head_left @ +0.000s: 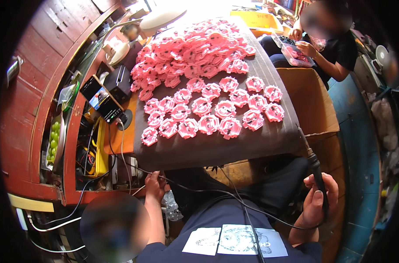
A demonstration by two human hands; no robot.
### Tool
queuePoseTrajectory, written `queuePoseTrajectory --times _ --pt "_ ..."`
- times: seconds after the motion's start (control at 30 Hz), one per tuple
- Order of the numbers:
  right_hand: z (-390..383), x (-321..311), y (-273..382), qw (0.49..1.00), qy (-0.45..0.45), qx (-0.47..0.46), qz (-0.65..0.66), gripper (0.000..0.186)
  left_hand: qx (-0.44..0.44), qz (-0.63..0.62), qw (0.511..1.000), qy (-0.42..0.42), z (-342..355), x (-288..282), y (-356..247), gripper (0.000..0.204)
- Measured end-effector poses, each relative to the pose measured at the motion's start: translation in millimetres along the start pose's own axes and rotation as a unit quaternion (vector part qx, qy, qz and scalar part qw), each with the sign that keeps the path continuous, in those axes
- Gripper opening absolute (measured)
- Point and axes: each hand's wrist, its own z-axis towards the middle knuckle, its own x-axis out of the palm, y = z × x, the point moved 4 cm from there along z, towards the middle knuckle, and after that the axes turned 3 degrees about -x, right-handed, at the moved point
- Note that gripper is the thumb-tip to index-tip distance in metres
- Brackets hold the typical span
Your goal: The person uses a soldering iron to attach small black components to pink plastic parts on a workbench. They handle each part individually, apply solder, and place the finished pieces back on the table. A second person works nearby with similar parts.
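My right hand grips the black handle of a soldering iron at the lower right, its tip pointing up toward the near right corner of the dark work mat. My left hand is below the table's near edge, fingers closed around a thin dark cable next to a crumpled clear plastic bag. On the mat lie several pink round plastic parts in loose rows, with a big heap of the same pink parts farther back.
A phone on a stand and a black box sit left of the mat. A bowl of green grapes rests on the red shelf. A desk lamp hangs over the heap. Another person works at the far right over a clear tray. A cardboard box stands to the right.
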Motion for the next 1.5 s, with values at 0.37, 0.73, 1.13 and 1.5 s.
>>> queuePoseTrajectory --times 0.37,0.73,1.13,1.5 --pt "34.9 3.2 -52.7 0.999 0.037 -0.031 0.024 0.042 0.246 0.648 0.697 -0.182 -34.1 -63.3 -34.6 0.046" --pt "89.7 59.5 -106.5 0.96 0.132 -0.175 -0.174 0.039 0.582 0.432 0.616 0.307 -185.1 282.9 -65.1 0.035" --pt "109.1 80.3 -114.6 0.943 0.165 -0.194 -0.217 0.039 0.584 0.441 0.607 0.309 -172.1 393.0 -22.9 0.038" --pt "106.5 75.0 -113.2 0.95 0.171 -0.171 -0.198 0.041 0.646 0.448 0.534 0.311 -163.8 384.3 -14.3 0.044"
